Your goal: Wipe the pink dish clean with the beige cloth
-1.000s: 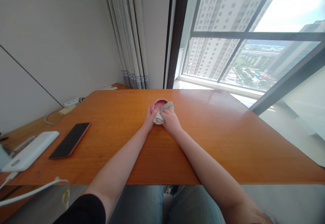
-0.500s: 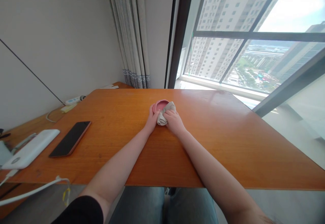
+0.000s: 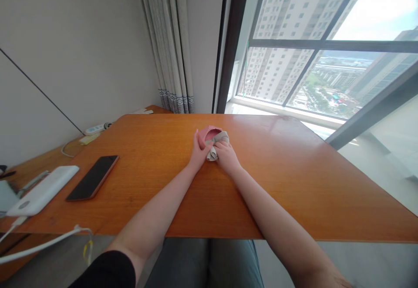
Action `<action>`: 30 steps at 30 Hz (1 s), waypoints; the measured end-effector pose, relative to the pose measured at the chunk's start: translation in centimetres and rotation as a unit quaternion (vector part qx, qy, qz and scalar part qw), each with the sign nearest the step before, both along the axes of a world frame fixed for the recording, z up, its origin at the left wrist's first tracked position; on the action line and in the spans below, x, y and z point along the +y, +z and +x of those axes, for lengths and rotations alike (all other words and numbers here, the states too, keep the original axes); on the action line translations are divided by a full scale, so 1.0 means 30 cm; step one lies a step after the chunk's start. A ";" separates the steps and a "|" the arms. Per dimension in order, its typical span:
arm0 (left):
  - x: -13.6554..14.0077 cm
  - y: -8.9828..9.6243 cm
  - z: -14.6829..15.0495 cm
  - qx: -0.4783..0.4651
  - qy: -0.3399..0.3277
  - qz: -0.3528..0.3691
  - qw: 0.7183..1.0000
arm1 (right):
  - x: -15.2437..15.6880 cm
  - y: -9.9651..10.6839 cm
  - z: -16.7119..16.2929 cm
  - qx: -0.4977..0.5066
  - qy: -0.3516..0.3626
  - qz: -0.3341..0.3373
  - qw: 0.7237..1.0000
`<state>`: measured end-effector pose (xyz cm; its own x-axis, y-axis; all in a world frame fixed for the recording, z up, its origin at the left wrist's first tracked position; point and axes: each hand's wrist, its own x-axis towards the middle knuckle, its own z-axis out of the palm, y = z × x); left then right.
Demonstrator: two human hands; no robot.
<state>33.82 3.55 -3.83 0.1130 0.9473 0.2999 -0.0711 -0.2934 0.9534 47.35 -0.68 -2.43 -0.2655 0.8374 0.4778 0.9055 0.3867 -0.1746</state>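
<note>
A pink bowl (image 3: 203, 135) is tilted between my hands above the middle of the wooden table, its opening turned partly toward me. My left hand (image 3: 197, 152) grips its left side, thumb near the front rim. A light grey cloth (image 3: 213, 154) is bunched over the right part of the rim and hangs down in front. My right hand (image 3: 226, 154) is closed on this cloth and presses it against the bowl. The right fingertips are partly hidden in the folds.
To the left on the table (image 3: 294, 183) lie a dark phone (image 3: 93, 178) and a white power bank (image 3: 44, 191) with a cable. A white cable (image 3: 42, 246) crosses the near left edge. A power strip (image 3: 98, 128) sits at the back left, and a window (image 3: 287, 75) is at the right.
The bowl has turned and tipped slightly in my left hand, showing more of its outer side. My right hand and the cloth have shifted a little to the right.
</note>
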 end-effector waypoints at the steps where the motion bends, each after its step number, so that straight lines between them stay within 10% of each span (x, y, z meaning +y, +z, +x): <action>1: -0.005 0.001 0.004 -0.003 -0.004 -0.002 1.000 | 0.001 -0.002 0.000 0.005 0.001 -0.003 1.000; 30: 0.024 0.040 -0.071 0.058 0.010 0.045 0.997 | 0.010 0.012 0.005 -0.040 0.066 0.014 0.997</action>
<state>31.69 4.28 -2.62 0.1331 0.9196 0.3696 0.0439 -0.3780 0.9247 47.52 -0.37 -2.08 -0.4110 0.7792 0.4732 0.8568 0.5075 -0.0916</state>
